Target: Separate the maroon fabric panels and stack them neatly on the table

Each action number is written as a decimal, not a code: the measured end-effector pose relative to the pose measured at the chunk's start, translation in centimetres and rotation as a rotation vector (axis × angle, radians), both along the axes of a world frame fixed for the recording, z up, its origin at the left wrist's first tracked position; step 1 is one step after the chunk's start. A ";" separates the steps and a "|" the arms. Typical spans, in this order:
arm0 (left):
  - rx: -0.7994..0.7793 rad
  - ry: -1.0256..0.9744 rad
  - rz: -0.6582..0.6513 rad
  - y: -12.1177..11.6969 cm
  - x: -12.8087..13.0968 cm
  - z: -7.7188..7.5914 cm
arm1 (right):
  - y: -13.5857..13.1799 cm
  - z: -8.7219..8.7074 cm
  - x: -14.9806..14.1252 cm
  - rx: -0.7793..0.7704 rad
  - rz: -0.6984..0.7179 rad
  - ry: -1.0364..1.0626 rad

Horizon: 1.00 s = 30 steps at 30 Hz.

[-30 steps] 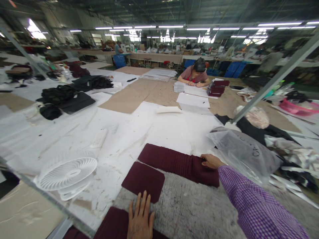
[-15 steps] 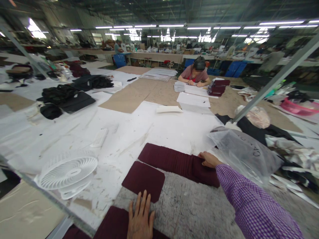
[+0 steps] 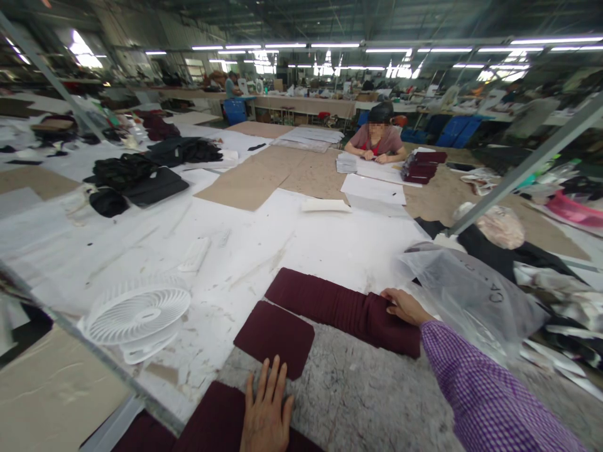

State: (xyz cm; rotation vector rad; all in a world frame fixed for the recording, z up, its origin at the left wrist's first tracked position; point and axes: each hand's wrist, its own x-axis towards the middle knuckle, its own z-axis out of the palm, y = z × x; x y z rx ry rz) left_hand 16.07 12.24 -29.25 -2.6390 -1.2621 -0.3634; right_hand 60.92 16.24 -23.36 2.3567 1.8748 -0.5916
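Long maroon fabric stack [image 3: 342, 309]: a row of dark maroon cloth pieces lying in a band across the lower middle of the frame, on the grey felt-like work pad [image 3: 358, 395] where it meets the white paper.
Right hand [image 3: 406, 306]: at the right end of the long maroon fabric stack, lower right of centre; fingers curled down onto the cloth edge and pressing on it, the purple checked sleeve [image 3: 485, 395] running to the lower right corner. Whether the fingers pinch a layer cannot be told.
Left hand [image 3: 266, 414]: at the bottom centre, lying flat, palm down, fingers straight and close together, on a large maroon cloth panel [image 3: 211, 420] at the bottom edge.
Small maroon rectangle of cloth [image 3: 274, 339]: with rounded corners, between the left hand and the long stack, just beyond the fingertips, apart from them.
White table fan [image 3: 136, 314]: lying face up on the paper-covered table [image 3: 245, 245], lower left.
Clear plastic bag [image 3: 471, 295]: crumpled, just right of the right hand, with dark writing on it.
Black garments [image 3: 134, 179]: heaped in the upper left of the table.
Brown cardboard sheets [image 3: 264, 176]: upper middle.
Other person [image 3: 377, 135]: seated at the far side of the table, upper centre, hands on white papers [image 3: 374, 185], beside a small stack of maroon pieces [image 3: 421, 166].
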 end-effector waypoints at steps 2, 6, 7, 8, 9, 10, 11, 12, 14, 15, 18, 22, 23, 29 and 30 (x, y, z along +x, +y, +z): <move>0.000 0.005 0.001 0.0 0.1 0.0 | 0.1 -0.1 0.1 0.022 0.010 0.018; 0.006 0.010 0.000 0.0 0.1 0.4 | 0.1 -0.1 0.2 0.043 0.039 0.057; 0.006 0.011 0.001 0.0 0.1 0.5 | 0.1 0.0 0.3 0.039 0.050 0.071; 0.006 0.010 0.003 0.0 0.1 0.6 | 0.2 0.0 0.3 0.030 0.062 0.085; 0.005 0.011 0.003 0.0 0.1 0.7 | 0.2 0.0 0.3 0.020 0.074 0.099; 0.002 0.013 0.004 0.0 0.1 0.7 | 0.3 0.0 0.3 0.009 0.082 0.111; 0.002 0.013 0.003 0.0 0.0 0.7 | 0.5 -0.1 0.3 -0.003 0.090 0.122; 0.000 0.014 0.003 0.0 0.0 0.6 | 0.6 -0.2 0.4 -0.014 0.096 0.130; -0.003 0.016 0.003 0.0 -0.1 0.4 | 1.0 -0.6 0.3 -0.032 0.106 0.139; -0.005 0.018 0.003 0.0 -0.1 0.3 | 1.2 -0.7 0.3 -0.038 0.108 0.139; -0.002 0.017 -0.002 0.0 -0.1 0.1 | 1.5 -1.2 0.1 -0.049 0.107 0.124; -0.005 0.012 -0.002 0.0 -0.1 0.0 | 1.7 -1.2 -0.3 -0.064 0.100 0.077; -0.007 0.011 -0.004 0.0 -0.1 -0.1 | 1.7 -1.2 -0.4 -0.067 0.096 0.065; -0.013 0.012 0.000 -0.1 -0.3 -0.4 | 1.7 -0.8 -1.1 -0.076 0.067 0.000; -0.010 0.012 -0.002 -0.1 -0.3 -0.5 | 1.7 -0.8 -1.2 -0.075 0.060 -0.010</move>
